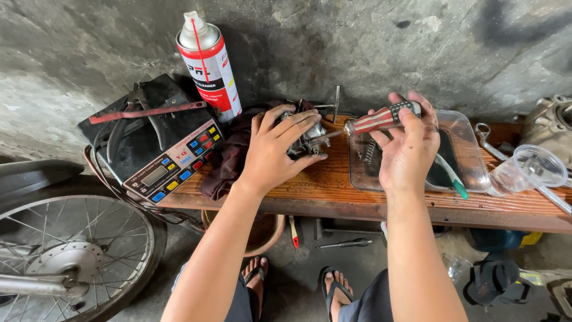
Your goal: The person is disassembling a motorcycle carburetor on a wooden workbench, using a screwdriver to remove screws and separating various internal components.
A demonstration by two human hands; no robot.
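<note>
The left hand (275,149) has its fingers curled tight around a small metal carburettor (307,138), pinning it down on the wooden surface (333,191), likely so it cannot twist. The right hand (411,146) grips a striped screwdriver (381,119), fingers closed on the handle, the shaft running level from them into the part. Just under the right fingers sits a clear tray (471,161) holding a spring (369,152) and a green-tipped brush (453,176) (small bits kept together). Beyond them lies a clear cup (530,170), tipped over.

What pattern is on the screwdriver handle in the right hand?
Red and white stripes with a dark starred end on the screwdriver handle, seen in the head view.
</note>
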